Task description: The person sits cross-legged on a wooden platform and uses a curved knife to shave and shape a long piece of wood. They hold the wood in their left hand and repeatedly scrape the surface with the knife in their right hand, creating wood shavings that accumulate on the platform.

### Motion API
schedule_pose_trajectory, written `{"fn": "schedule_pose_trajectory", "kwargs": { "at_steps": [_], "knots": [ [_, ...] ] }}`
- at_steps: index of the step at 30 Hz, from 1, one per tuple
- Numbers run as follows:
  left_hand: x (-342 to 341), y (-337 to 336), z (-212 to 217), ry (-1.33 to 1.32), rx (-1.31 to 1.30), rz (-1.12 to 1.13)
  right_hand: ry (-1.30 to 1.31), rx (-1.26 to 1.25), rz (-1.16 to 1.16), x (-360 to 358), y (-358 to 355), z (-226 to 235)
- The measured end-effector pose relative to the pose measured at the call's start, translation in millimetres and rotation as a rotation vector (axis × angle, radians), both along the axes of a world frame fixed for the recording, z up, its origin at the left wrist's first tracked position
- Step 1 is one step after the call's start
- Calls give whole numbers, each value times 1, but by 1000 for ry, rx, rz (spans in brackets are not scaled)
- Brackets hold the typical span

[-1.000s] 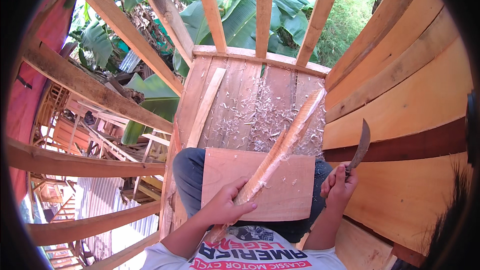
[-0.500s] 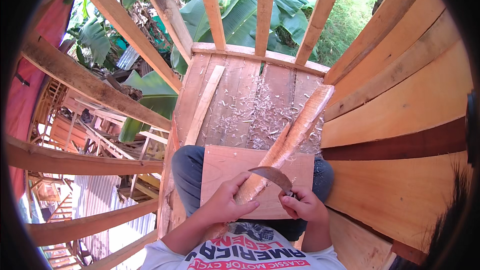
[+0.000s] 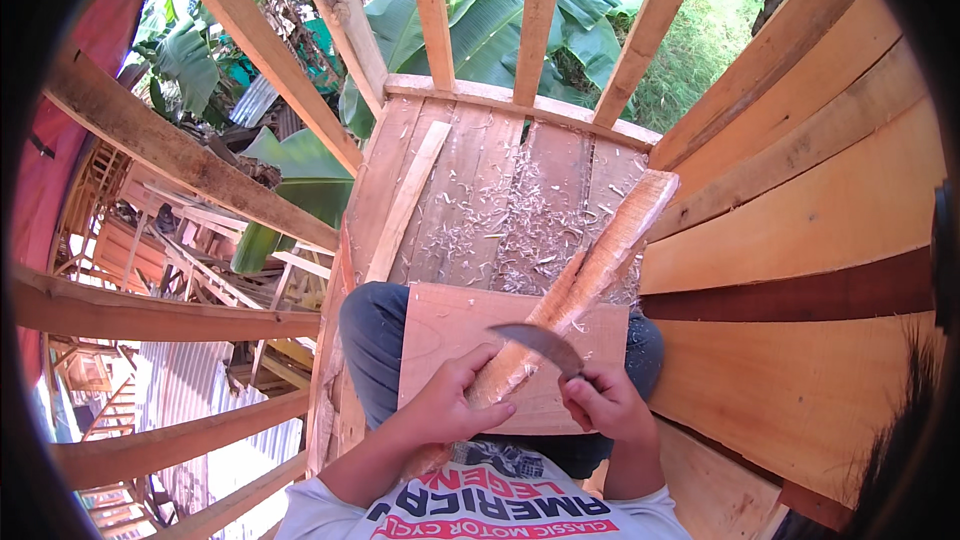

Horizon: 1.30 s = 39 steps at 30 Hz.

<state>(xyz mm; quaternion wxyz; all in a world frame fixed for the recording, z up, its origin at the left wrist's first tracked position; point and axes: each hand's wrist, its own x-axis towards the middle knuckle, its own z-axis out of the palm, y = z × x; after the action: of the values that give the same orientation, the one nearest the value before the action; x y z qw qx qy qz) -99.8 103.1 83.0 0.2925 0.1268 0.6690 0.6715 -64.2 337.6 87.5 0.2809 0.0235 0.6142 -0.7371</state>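
From the head view, my left hand point(image 3: 452, 402) is wrapped around the long wooden stick point(image 3: 580, 285), which slants across the flat board point(image 3: 445, 325) on my lap. My right hand point(image 3: 603, 404) is closed on the curved knife point(image 3: 538, 342), blade lying against the stick.

your left hand point(image 3: 450, 405) sits low in the frame, just left of centre, fingers curled in a grip and the thumb stretched toward the right. your right hand point(image 3: 603, 405) lies just beside it, right of centre, closed in a fist. both forearms rise from the lower edge, angling slightly inward.
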Motion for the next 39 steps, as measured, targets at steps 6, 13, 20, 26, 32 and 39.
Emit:
{"fn": "schedule_pose_trajectory", "kwargs": {
  "at_steps": [6, 13, 20, 26, 32, 39],
  "knots": [
    [-2, -15, -4, -5, -83, -57, -112, 11, -129, 3, -17, 1],
    [2, -23, -4, -147, 22, 1, -27, 10, -77, -3, -21, -8],
    [-1, -21, -6, -172, 26, 1, -54, 61, -167, 0, -23, -8],
    [-4, -16, -1, -180, 42, 4, 19, 103, -234, 6, -22, -6],
    [0, -18, -5, -177, -14, 9, -88, 59, -236, 6, -23, -1],
    [1, -36, -3, -100, -105, 72, -99, -49, -320, 8, 0, -14]
  ]
}}
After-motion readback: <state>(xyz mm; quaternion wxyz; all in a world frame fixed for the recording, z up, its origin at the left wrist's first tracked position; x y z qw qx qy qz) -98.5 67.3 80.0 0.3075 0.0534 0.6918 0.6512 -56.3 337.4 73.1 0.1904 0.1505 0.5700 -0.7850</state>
